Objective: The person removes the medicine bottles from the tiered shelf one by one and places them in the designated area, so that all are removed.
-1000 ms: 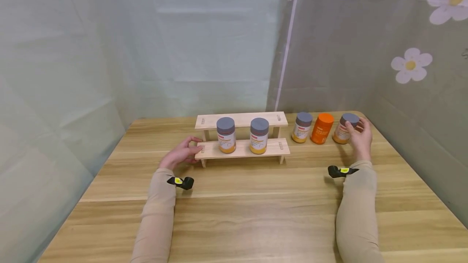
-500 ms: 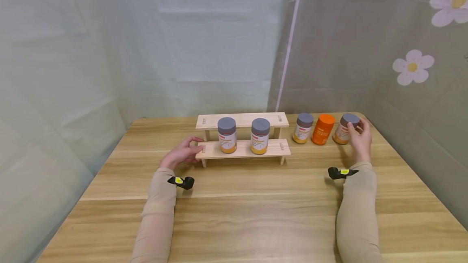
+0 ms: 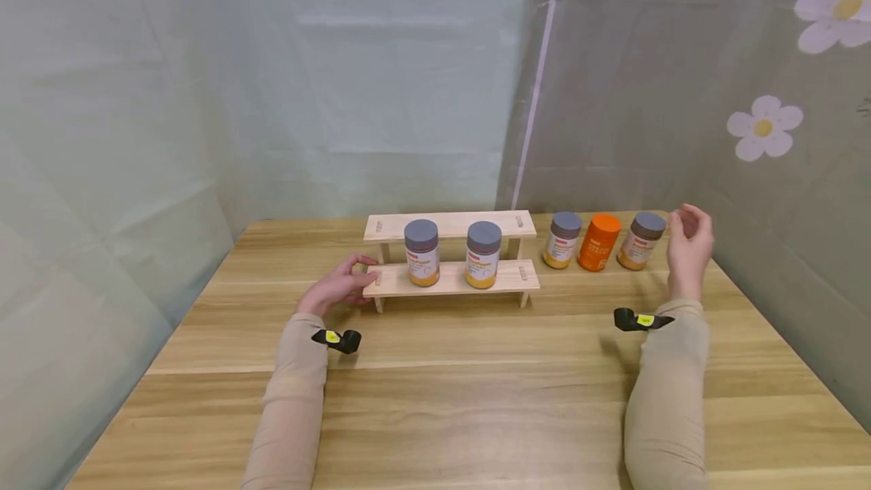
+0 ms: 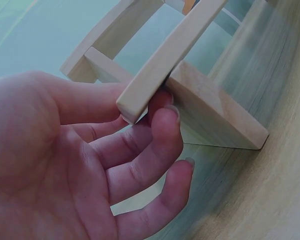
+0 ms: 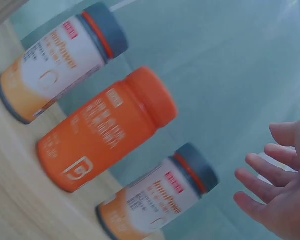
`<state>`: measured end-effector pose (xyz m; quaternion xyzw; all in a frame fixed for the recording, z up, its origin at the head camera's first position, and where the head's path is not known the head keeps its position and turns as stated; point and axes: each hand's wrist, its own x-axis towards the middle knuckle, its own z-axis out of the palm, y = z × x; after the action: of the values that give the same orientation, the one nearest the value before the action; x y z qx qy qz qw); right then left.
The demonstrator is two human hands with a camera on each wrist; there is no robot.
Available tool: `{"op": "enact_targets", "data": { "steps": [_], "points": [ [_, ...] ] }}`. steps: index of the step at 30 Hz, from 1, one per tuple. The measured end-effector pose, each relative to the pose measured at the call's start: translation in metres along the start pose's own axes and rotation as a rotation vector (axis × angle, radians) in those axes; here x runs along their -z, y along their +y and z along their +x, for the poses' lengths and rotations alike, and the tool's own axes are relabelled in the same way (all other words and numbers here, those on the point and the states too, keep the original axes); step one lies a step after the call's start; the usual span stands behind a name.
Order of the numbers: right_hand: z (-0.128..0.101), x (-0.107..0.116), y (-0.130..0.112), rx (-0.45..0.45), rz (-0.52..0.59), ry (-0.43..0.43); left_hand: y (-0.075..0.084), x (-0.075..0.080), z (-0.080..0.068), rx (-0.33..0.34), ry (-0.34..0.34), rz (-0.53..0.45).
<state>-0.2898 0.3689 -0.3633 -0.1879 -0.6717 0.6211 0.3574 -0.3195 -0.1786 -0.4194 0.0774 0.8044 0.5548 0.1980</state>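
1. We see a light wooden desk (image 3: 476, 399) with visible grain, enclosed by pale grey-green fabric walls; the right wall carries white flower (image 3: 763, 125) prints.
2. A small two-tier wooden rack (image 3: 452, 278) stands mid-desk, with two grey-lidded bottles (image 3: 422, 252) on its lower tier.
3. Our left hand (image 3: 336, 287) grasps the left end of the lower tier, fingers curled under the board.
4. Right of the rack stand three bottles in a row: a grey-lidded one (image 3: 562, 239), an orange bottle (image 3: 598, 241), and another grey-lidded bottle (image 3: 641, 240).
5. Our right hand (image 3: 690, 248) is released, fingers loosely spread, just beside that last bottle without touching it.
6. The labels are white and orange with a red tag; the print is blurred, perhaps beginning "Imu", so we cannot read it reliably.
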Motion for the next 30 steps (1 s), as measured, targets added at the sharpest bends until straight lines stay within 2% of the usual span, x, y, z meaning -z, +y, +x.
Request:
{"op": "enact_targets", "data": {
  "steps": [7, 13, 16, 23, 30],
  "points": [
    [-0.003, 0.003, -0.01, -0.018, 0.158, 0.004, -0.001, -0.003, 0.004, 0.005, 0.003, -0.02],
    [-0.008, 0.0, -0.016, -0.041, 0.262, -0.103, -0.002, -0.003, 0.003, -0.001, -0.005, -0.019],
    [-0.012, -0.005, -0.018, -0.056, 0.275, -0.177, -0.003, -0.002, 0.002, 0.001, -0.013, -0.012],
    [-0.024, -0.022, -0.022, -0.002, 0.214, -0.328, -0.004, -0.001, 0.001, -0.006, -0.012, -0.019],
    [-0.03, -0.033, -0.026, 0.015, 0.248, -0.381, -0.002, 0.0, 0.0, -0.018, -0.02, -0.016]
  ]
}}
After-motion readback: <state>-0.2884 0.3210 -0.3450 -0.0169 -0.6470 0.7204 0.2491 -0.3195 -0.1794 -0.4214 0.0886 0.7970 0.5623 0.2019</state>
